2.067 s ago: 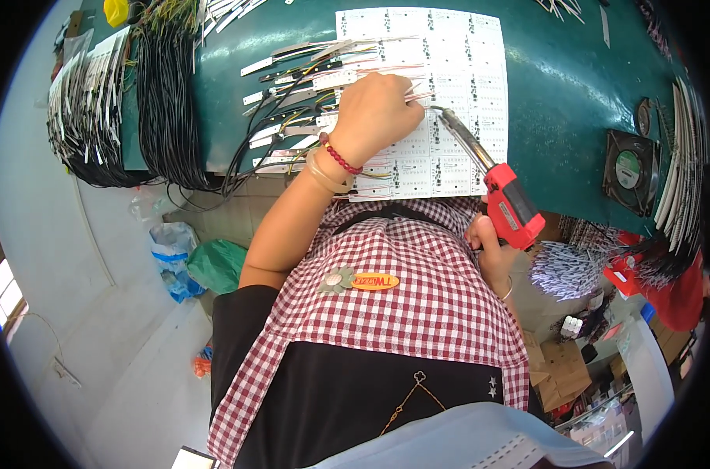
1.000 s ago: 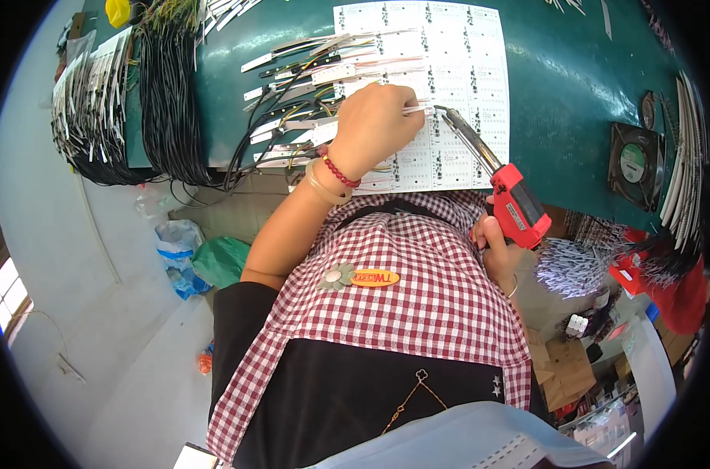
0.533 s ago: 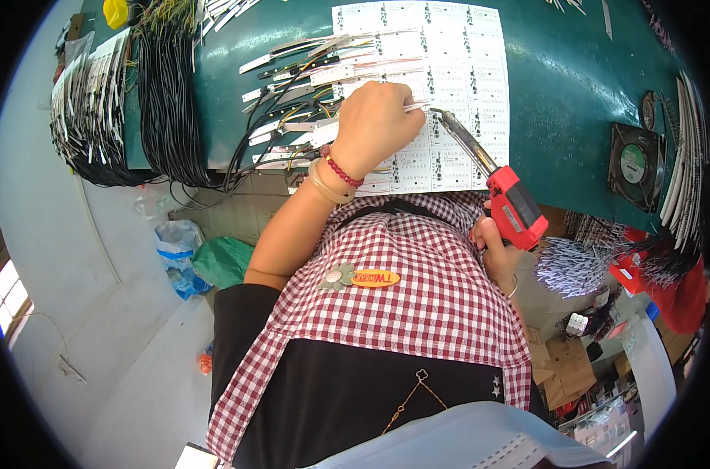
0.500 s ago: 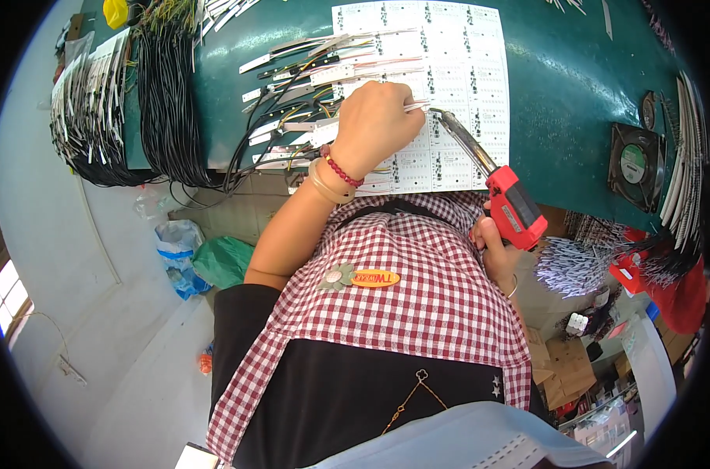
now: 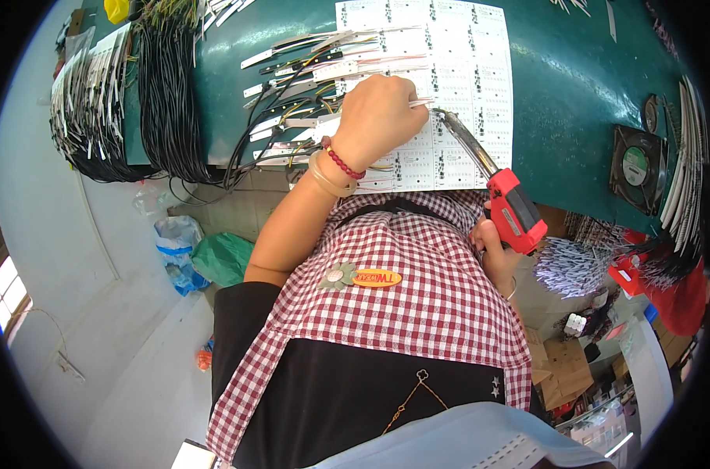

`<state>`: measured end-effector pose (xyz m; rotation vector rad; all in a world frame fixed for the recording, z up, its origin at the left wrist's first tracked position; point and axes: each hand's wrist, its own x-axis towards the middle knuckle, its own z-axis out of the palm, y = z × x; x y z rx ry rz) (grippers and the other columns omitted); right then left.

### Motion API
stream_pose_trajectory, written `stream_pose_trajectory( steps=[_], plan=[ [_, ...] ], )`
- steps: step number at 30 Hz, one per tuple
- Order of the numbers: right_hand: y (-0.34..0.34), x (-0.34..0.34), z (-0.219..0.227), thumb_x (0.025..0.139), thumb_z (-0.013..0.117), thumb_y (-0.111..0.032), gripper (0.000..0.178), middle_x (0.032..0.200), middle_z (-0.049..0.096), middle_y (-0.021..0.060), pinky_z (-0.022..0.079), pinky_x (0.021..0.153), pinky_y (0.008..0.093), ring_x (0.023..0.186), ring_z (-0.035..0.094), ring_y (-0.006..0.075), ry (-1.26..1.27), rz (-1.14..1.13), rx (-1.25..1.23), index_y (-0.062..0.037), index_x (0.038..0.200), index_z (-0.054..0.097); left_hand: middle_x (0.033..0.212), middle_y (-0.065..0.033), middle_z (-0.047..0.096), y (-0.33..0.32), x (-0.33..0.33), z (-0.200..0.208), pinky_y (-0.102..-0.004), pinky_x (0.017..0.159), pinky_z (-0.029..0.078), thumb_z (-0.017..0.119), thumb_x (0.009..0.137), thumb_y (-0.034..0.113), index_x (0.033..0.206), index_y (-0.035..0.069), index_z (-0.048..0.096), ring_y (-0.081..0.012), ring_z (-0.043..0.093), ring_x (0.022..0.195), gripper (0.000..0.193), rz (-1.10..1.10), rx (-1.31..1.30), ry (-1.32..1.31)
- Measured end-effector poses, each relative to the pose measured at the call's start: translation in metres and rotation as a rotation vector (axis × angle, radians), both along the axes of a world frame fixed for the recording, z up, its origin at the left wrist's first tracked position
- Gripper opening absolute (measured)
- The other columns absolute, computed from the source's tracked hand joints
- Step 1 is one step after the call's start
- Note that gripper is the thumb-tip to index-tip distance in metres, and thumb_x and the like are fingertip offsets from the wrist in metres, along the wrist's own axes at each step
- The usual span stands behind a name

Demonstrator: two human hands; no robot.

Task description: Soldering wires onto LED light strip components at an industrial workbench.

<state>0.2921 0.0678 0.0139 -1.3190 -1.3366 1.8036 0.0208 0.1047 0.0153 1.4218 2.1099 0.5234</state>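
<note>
My left hand [image 5: 382, 116] is closed over a white sheet of circuit boards [image 5: 491, 148], pinching thin pale wires [image 5: 423, 102] whose ends stick out past the fingertips. My right hand [image 5: 491, 244] is wrapped round the grip of a red soldering gun [image 5: 515, 209]. The gun's metal tip [image 5: 441, 114] points up and left and sits just beside the wire ends; I cannot tell whether they touch. Left of the left hand, several narrow white strips with coloured wires [image 5: 292, 90] lie side by side, partly on the sheet, and black cables run from them.
A thick bundle of black cables [image 5: 167, 102] and a row of white-tipped leads [image 5: 89, 109] hang over the green table's [image 5: 562, 117] left edge. At the right are a black fan [image 5: 638, 168] and a bundle of grey leads [image 5: 685, 164]. Plastic bags [image 5: 179, 254] stand below.
The sheet of boards and the strips have shifted slightly to the right in view. The gun's tip has moved a little away from the left fingertips. Both grips are unchanged.
</note>
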Motion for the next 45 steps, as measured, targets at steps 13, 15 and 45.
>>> stream_pose_trajectory(
  steps=[13, 15, 45],
  plan=[
    [-0.006, 0.005, -0.006, 0.089, 0.055, -0.005, 0.028, 0.069, 0.053, 0.0027, 0.038, 0.052, 0.0219, 0.056, 0.047, 0.0073, 0.196, -0.059, -0.029, 0.0037, 0.115, 0.049, 0.062, -0.0182, 0.061, -0.002, 0.004, 0.003, -0.0419, 0.057, 0.049, 0.062, 0.068, 0.021, 0.068, 0.002, 0.067, -0.0339, 0.061, 0.06, 0.02, 0.002, 0.03, 0.033],
    [-0.005, 0.005, -0.005, 0.089, 0.053, -0.004, 0.03, 0.068, 0.053, 0.0029, 0.038, 0.052, 0.0219, 0.055, 0.046, 0.0074, 0.178, -0.053, -0.041, 0.0043, 0.118, 0.047, 0.062, -0.0181, 0.061, -0.003, 0.004, 0.003, -0.0414, 0.056, 0.049, 0.062, 0.069, 0.021, 0.068, 0.001, 0.066, -0.0337, 0.061, 0.06, 0.02, -0.001, 0.035, 0.038],
    [-0.015, 0.04, -0.014, 0.089, 0.055, -0.007, 0.031, 0.068, 0.051, 0.0038, 0.037, 0.053, 0.0239, 0.056, 0.044, 0.0084, 0.252, 0.017, -0.078, 0.0046, 0.116, 0.047, 0.061, -0.0179, 0.059, -0.035, 0.035, 0.011, -0.0417, 0.055, 0.046, 0.063, 0.079, 0.018, 0.073, 0.002, 0.061, -0.0342, 0.06, 0.059, 0.018, 0.028, 0.031, 0.077]
  ],
)
